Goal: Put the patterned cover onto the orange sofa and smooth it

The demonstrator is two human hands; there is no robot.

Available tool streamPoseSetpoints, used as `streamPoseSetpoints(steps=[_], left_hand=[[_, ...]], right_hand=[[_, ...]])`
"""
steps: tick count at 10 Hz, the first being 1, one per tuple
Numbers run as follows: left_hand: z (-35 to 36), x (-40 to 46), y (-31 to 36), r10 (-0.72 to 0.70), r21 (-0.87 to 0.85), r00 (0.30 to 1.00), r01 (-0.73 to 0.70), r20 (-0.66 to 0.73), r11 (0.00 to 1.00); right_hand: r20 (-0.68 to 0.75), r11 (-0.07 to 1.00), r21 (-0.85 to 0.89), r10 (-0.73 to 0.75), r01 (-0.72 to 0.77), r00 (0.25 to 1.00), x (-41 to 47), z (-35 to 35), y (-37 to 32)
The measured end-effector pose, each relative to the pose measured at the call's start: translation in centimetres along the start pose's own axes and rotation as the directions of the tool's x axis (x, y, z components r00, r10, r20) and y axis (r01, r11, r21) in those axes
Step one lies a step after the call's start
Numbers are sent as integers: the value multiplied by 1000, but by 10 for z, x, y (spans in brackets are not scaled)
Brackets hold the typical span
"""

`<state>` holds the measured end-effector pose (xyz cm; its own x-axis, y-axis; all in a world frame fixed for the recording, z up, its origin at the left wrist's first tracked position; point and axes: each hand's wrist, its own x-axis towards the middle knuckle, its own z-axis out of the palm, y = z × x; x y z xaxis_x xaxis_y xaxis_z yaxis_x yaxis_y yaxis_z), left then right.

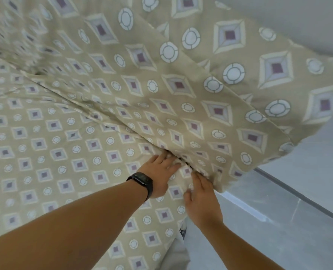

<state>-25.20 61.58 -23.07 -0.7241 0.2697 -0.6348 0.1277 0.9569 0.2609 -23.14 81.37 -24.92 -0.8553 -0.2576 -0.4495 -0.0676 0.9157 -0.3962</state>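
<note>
We look down from head height at a beige patterned cover (107,106), printed with purple-centred diamonds and pale rings, which fills most of the view and hides the sofa beneath it completely, so no orange shows. The cover lies flat over the seat on the left and rises over the backrest toward the upper right, with a deep crease running diagonally between the two from the left edge down to the hands. Our left hand (159,172), with a black watch (142,182) on its wrist, rests flat on the cover at the lower end of that crease, fingers straight and pushing the cloth into the gap. Our right hand (202,197) is just beside it, close to the sofa's right end, its fingertips tucked under a fold of the cover; we cannot tell whether they pinch the cloth or only press it. The two hands sit near each other without touching. To the right lies a pale grey floor (278,221) with a dark strip across it
</note>
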Motion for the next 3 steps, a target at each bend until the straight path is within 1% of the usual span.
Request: streamPoseSetpoints(steps=[1,2,3], left_hand=[[-5,-10,6,22,27,1000,-22,17,999],[-25,-36,8,41,-6,999,-41,-20,999],[-46,-75,14,47,-108,999,-49,-27,993]], right_hand=[[171,988,-139,85,-61,982,12,-7,-13],[276,950,-249,257,-190,926,24,-31,-43],[286,960,-236,215,-149,934,0,-56,-67]])
